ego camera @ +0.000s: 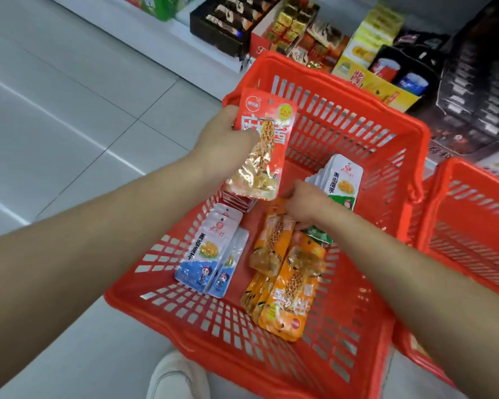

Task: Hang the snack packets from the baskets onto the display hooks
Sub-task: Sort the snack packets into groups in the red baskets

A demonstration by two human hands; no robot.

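Single view: a wide-angle camera worn on the head. We look forward and steeply down, along both forearms, into a red basket [343,119] that sits close and fills the middle of the frame. The left hand [228,133], holding a red packet [267,145], and the right hand [308,203] fall near centre. A white shoe [173,375] shows at the bottom edge. Floor tiles [69,110] spread left. Shelved boxes [228,21] cross the top, farther off. A second basket [473,226] is cut by the right edge.
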